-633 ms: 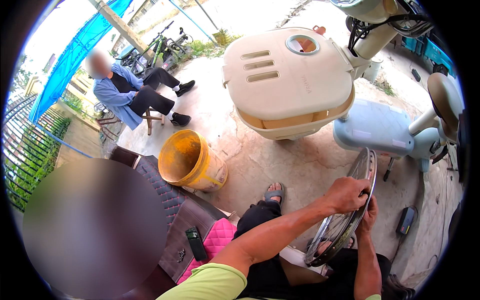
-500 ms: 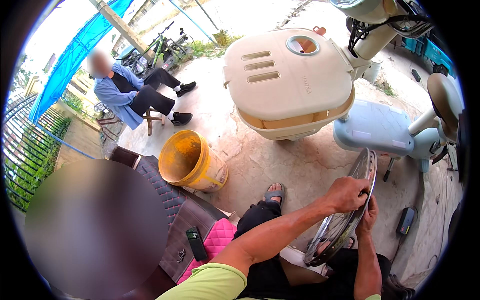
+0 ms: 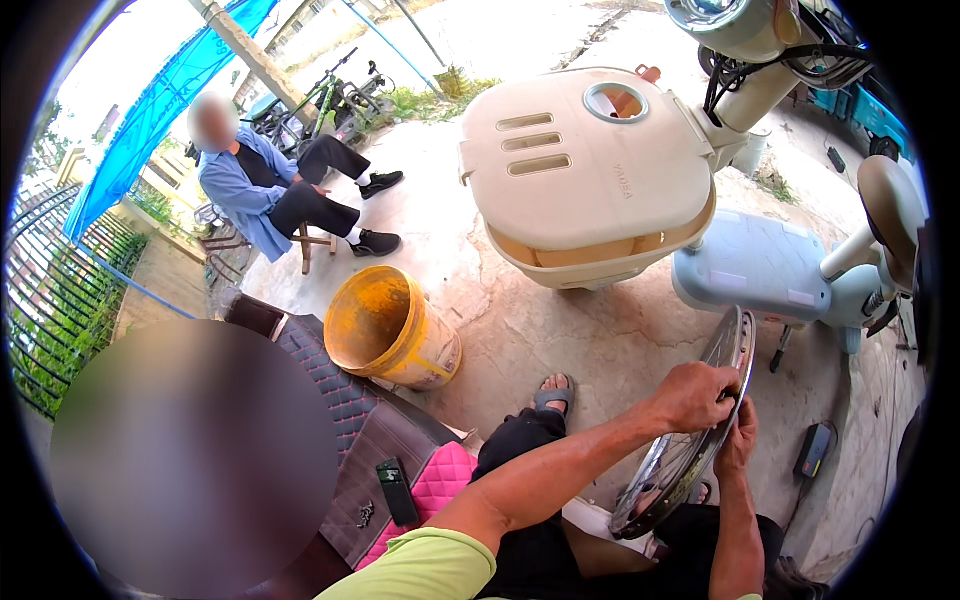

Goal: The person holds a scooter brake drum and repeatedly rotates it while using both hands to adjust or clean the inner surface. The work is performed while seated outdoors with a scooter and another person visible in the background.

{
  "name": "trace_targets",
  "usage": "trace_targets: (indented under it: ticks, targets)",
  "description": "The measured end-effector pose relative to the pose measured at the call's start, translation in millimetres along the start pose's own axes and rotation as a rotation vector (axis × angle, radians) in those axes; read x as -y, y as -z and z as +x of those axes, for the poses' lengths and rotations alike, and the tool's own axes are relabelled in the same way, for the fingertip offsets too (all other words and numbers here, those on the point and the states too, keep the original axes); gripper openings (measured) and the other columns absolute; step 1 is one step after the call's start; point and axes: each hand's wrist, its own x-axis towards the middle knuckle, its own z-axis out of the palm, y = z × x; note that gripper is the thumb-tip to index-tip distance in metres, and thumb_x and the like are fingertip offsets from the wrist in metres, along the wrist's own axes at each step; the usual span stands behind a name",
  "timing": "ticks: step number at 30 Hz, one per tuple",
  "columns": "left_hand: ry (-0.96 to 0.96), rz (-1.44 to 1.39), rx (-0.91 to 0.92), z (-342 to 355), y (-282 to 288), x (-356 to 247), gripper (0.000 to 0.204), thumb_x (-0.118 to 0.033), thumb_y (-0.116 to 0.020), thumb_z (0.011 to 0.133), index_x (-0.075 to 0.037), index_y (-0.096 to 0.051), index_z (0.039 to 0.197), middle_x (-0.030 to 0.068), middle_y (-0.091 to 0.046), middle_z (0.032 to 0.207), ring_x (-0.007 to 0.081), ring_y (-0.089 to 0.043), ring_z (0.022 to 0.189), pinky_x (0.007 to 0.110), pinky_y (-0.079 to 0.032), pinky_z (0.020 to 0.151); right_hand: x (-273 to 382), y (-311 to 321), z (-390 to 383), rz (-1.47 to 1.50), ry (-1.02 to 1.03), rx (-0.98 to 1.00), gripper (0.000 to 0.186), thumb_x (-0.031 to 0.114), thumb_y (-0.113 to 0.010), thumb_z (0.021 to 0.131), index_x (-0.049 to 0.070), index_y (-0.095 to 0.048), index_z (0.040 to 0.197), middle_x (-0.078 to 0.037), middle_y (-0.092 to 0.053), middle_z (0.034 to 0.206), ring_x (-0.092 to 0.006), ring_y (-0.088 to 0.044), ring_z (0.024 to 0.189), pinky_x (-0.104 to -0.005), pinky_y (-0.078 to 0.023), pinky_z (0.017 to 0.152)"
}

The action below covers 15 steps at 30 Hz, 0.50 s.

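Metal wheel (image 3: 694, 470) still gripped in both hands (image 3: 696, 396), fingers curled; whole view shifted slightly.

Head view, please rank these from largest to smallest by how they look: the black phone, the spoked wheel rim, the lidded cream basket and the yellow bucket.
1. Lidded cream basket
2. Yellow bucket and spoked wheel rim: unsure; the rim looks longer, the bucket fuller
3. Black phone

Left hand (image 3: 697, 397) and right hand (image 3: 738, 442) are bare; a lime-green short sleeve (image 3: 420, 566), black trousers (image 3: 522, 448) and gray sandal (image 3: 550, 397) show in the frame's lower half.
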Motion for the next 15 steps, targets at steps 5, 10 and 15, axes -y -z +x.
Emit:
trace_targets:
  ticks: [5, 10, 15]
  targets:
    - [0.003, 0.000, 0.006, 0.2, 1.3, -1.5, 0.018, -0.022, -0.063, 0.082, -0.010, -0.068, 0.093, 0.0170, -0.069, 0.081, 0.0383, -0.067, 0.075, 0.046, -0.053, 0.068, 4.2, -4.6, 1.0, 0.044, -0.015, -0.001, 0.019, 0.017, -0.058, 0.102, 0.003, -0.058, 0.114, -0.001, -0.063, 0.106, -0.0084, -0.057, 0.097, -0.0226, -0.045, 0.087]
    - [0.002, -0.009, 0.011, 0.3, -0.1, -2.7, 0.018, -0.022, -0.063, 0.082, -0.010, -0.068, 0.094, 0.0169, -0.069, 0.081, 0.0380, -0.067, 0.075, 0.046, -0.053, 0.068, 9.8, -3.9, 0.6, 0.055, -0.018, 0.043, 0.019, 0.018, -0.057, 0.102, 0.004, -0.057, 0.114, -0.001, -0.062, 0.106, -0.0085, -0.057, 0.098, -0.0225, -0.044, 0.088]
    - [0.003, 0.007, -0.002, 0.5, -0.9, -0.6, 0.017, -0.022, -0.063, 0.082, -0.010, -0.068, 0.093, 0.0163, -0.069, 0.080, 0.0374, -0.067, 0.074, 0.046, -0.052, 0.067, 9.6, -1.6, 3.0, 0.054, -0.077, 0.037, 0.019, 0.017, -0.056, 0.102, 0.004, -0.057, 0.116, -0.001, -0.063, 0.108, -0.0092, -0.058, 0.100, -0.0225, -0.044, 0.089]
